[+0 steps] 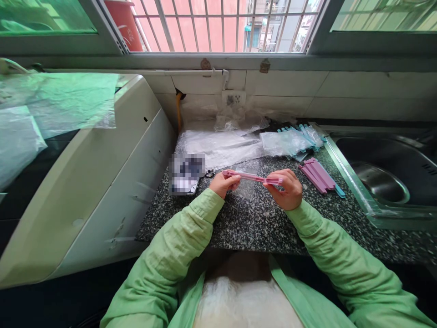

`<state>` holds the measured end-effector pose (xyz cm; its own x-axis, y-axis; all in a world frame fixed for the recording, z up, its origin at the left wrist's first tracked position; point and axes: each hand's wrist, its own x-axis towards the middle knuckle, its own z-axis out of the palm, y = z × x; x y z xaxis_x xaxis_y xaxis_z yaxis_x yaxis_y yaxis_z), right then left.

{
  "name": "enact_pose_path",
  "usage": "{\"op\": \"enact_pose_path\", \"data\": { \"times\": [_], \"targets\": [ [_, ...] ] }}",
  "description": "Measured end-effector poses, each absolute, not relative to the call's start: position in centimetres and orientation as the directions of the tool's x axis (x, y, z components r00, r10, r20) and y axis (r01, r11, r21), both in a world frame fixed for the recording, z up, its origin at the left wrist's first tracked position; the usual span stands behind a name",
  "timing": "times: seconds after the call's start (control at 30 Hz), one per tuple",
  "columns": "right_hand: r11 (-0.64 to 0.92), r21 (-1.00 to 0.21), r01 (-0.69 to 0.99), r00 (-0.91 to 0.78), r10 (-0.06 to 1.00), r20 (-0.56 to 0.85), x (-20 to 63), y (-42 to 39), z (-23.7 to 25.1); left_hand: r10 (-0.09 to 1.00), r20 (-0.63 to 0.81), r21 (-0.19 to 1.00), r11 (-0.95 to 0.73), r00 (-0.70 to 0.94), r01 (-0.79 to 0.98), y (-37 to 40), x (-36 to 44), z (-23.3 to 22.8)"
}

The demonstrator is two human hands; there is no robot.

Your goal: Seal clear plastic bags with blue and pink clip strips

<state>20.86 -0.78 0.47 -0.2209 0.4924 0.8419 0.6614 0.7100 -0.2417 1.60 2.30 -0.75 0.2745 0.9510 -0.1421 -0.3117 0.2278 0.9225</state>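
Note:
A long pink plastic bag clip (251, 176) is held level above the counter. My left hand (223, 183) pinches its left end between thumb and fingers. At the other end, the thumb and fingers of my right hand (288, 187) are closed on it. Under the clip lies a small clear plastic bag (248, 190). To the right of my right hand rests a stack of pink bag clips (316, 174), with a blue clip (339, 191) along its side. Behind them, more blue clips (316, 146) lie partly in clear plastic packets (285, 143).
Sheets of clear plastic (218, 146) spread over the back of the speckled counter (252, 228). A pixelated phone-like object (187, 175) lies left of my left hand. A steel-rimmed sink (353, 191) is at the right; a large pale appliance (119, 173) stands at the left.

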Motion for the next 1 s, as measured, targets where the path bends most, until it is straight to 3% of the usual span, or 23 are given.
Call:
{"op": "enact_pose_path", "data": {
  "times": [0.8,1.0],
  "targets": [
    [0.702,-0.192,0.685,-0.313,0.522,0.794,20.49,-0.81,0.18,0.972,-0.051,0.972,0.101,0.231,-0.211,2.18,1.69,-1.06],
    [0.733,-0.184,0.655,-0.328,0.495,0.805,20.4,-0.84,0.1,0.991,-0.075,0.979,0.094,0.113,-0.18,1.98,1.74,-0.66]
  ]
}}
